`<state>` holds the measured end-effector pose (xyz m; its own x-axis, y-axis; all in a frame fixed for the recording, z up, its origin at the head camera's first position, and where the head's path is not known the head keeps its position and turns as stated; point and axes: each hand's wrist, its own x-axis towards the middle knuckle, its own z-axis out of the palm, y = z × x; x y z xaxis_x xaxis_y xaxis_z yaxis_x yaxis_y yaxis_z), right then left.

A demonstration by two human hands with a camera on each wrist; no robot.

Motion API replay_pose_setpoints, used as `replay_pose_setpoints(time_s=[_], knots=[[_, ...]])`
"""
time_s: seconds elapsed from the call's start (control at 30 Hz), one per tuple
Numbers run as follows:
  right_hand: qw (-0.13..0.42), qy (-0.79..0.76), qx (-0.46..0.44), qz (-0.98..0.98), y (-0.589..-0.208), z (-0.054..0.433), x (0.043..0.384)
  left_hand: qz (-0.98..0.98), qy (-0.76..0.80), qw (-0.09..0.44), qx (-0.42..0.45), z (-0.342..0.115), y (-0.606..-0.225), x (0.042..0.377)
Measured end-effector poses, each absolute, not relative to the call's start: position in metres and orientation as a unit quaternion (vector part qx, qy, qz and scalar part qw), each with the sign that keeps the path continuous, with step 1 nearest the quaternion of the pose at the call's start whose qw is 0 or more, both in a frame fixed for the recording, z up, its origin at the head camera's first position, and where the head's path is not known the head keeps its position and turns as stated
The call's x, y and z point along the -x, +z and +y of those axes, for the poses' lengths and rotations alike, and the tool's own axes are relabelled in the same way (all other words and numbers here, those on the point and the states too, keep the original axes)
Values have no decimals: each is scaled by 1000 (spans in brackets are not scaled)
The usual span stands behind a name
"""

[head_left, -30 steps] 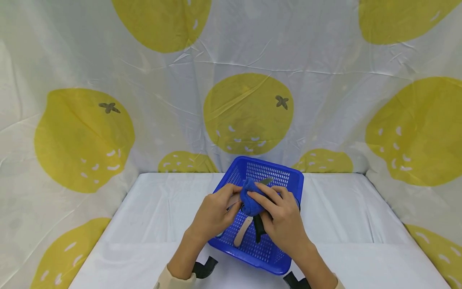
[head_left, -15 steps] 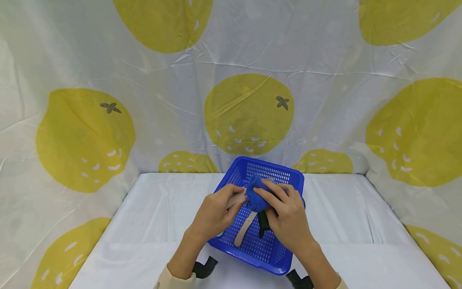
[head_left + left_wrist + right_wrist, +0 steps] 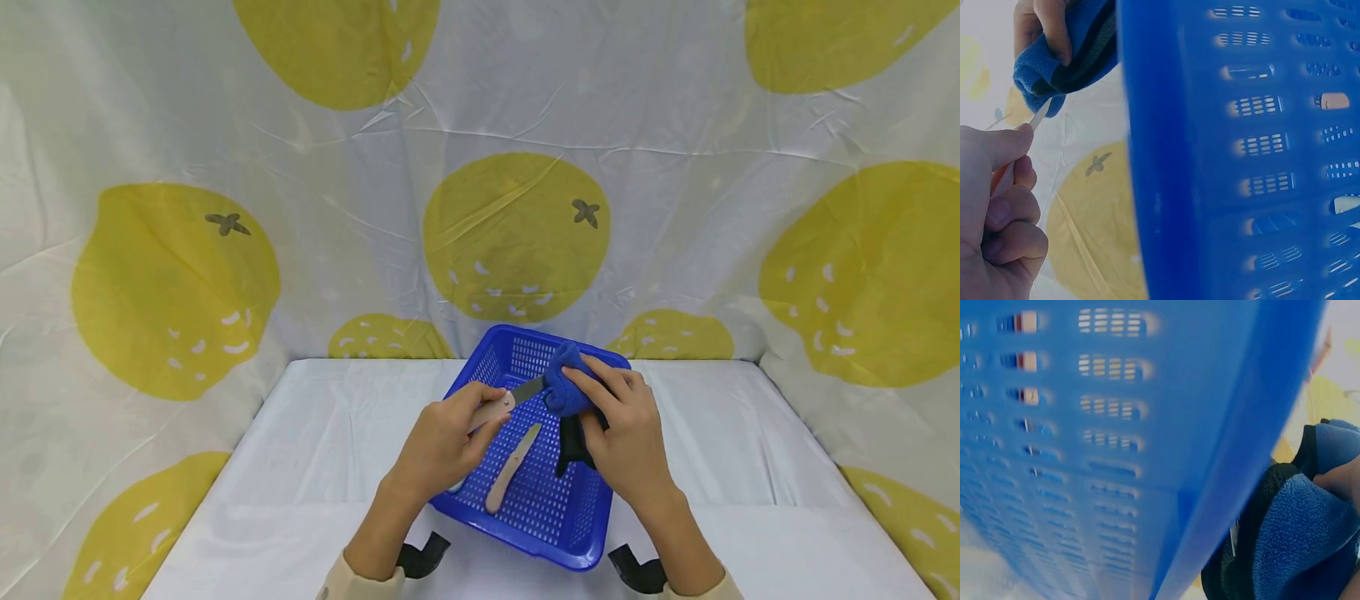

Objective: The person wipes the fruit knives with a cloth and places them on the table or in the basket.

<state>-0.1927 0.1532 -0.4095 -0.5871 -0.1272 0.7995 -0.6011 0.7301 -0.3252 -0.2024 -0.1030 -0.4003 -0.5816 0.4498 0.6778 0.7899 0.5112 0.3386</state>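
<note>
My left hand (image 3: 442, 437) grips the pale beige handle of a small folding knife (image 3: 491, 411), its grey blade pointing up and right over the basket. My right hand (image 3: 626, 429) pinches a bunched blue cloth (image 3: 567, 383) round the blade's tip end, which is hidden inside. The cloth's black edge hangs below the right fingers. Under both hands stands a blue plastic basket (image 3: 528, 550) with slotted walls. A second beige-handled knife (image 3: 504, 483) lies in it, blade pointing away. In the right wrist view the cloth (image 3: 1304, 531) shows fuzzy blue with black trim.
A pale object (image 3: 1346, 204) shows through the basket's slots in the left wrist view. The basket stands on a white-covered table (image 3: 352, 417). Behind it hangs a white curtain (image 3: 675, 250) with yellow lemons. A black curved mount (image 3: 426, 557) is at the left wrist.
My right hand and the cloth have slid right and slightly up along the blade, baring the part near the handle. The left hand has stayed nearly still. More of the second knife shows.
</note>
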Motion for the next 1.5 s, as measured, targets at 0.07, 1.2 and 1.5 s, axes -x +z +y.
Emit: replay_pose_setpoints(time_s=[0.07, 1.2, 1.5], knots=[[404, 298, -211, -839, -409, 156, 194, -828, -321, 268, 374, -103, -400, 203], [396, 274, -299, -824, -417, 112, 175, -826, -302, 292, 375, -103, -403, 204], [396, 281, -290, -825, -418, 113, 177, -816, -318, 284, 389, -103, -402, 205]])
